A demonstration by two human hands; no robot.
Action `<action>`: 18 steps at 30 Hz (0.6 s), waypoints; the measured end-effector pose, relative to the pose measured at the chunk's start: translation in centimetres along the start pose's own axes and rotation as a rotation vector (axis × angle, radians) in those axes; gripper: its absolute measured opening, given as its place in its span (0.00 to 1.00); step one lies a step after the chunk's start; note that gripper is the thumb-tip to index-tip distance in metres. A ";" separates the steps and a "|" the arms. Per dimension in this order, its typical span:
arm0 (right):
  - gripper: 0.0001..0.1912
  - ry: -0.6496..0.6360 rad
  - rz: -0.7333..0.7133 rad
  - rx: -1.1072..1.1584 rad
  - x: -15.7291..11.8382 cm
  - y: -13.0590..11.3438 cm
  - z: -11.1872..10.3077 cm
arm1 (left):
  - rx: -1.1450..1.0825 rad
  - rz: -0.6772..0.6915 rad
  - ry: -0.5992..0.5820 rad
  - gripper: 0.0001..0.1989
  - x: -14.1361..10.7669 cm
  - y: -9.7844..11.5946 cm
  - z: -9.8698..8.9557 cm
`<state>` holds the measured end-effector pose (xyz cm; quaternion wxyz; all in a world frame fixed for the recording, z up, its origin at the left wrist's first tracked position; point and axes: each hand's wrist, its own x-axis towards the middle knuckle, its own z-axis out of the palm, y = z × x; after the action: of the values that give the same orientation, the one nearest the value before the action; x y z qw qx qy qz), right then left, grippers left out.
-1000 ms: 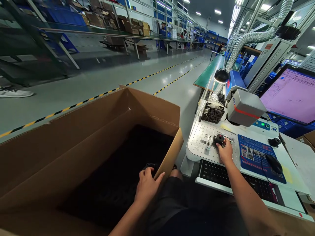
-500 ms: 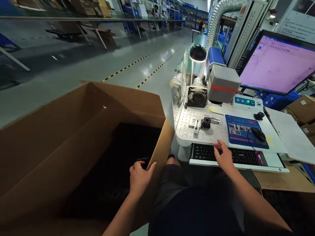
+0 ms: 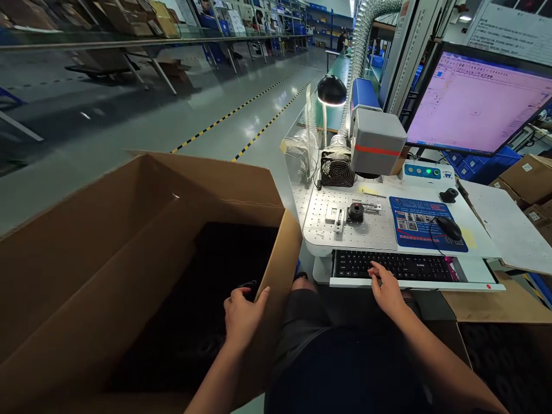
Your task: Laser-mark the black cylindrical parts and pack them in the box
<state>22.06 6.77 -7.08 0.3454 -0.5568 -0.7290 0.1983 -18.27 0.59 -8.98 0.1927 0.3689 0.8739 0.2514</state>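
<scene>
My left hand (image 3: pixel 245 315) is at the right wall of a big cardboard box (image 3: pixel 282 253), its fingers curled over the inner side and its thumb near the rim. A small black part (image 3: pixel 249 284) shows at those fingers, mostly hidden. Dark contents (image 3: pixel 194 305) lie deep in the box, too dim to make out. My right hand (image 3: pixel 385 289) hovers at the front edge of the black keyboard (image 3: pixel 405 265), fingers apart and slightly bent, holding nothing. Beyond it, a round black piece (image 3: pixel 356 212) with a red light spot sits by metal stops on the perforated plate (image 3: pixel 321 221).
A grey machine head (image 3: pixel 377 141) overhangs the plate, with a fan (image 3: pixel 338 171) and a lamp (image 3: pixel 332 90) beside it. To the right are a mouse (image 3: pixel 449 227) on a blue mat (image 3: pixel 414 227), a monitor (image 3: pixel 478 103) and a white board (image 3: pixel 513 224).
My right hand has drawn back slightly toward me, from over the keyboard to its front edge. My left hand stays at the box wall. The view has shifted a little.
</scene>
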 end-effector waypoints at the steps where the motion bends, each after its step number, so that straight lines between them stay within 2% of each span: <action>1: 0.23 0.009 -0.003 -0.001 0.2 0.0 -0.1 | -0.005 0.001 0.001 0.37 0.0 0.0 0.0; 6: 0.22 0.049 -0.005 0.000 1.3 -0.2 -0.5 | -0.019 0.023 -0.002 0.37 0.1 0.0 -0.2; 10: 0.20 0.056 0.002 0.043 3.9 -0.5 -0.2 | -0.015 -0.001 -0.036 0.39 0.1 0.4 -0.6; 14: 0.20 0.120 0.058 0.061 9.1 -1.2 0.7 | -0.009 -0.043 -0.067 0.39 0.0 0.8 -1.0; 18: 0.27 0.192 0.117 0.000 15.2 -2.4 1.9 | -0.012 -0.009 -0.057 0.39 0.0 1.1 -1.5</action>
<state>16.91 20.66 -2.48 0.4015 -0.6150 -0.6586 0.1636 -18.47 0.81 -7.17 0.2210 0.3708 0.8681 0.2450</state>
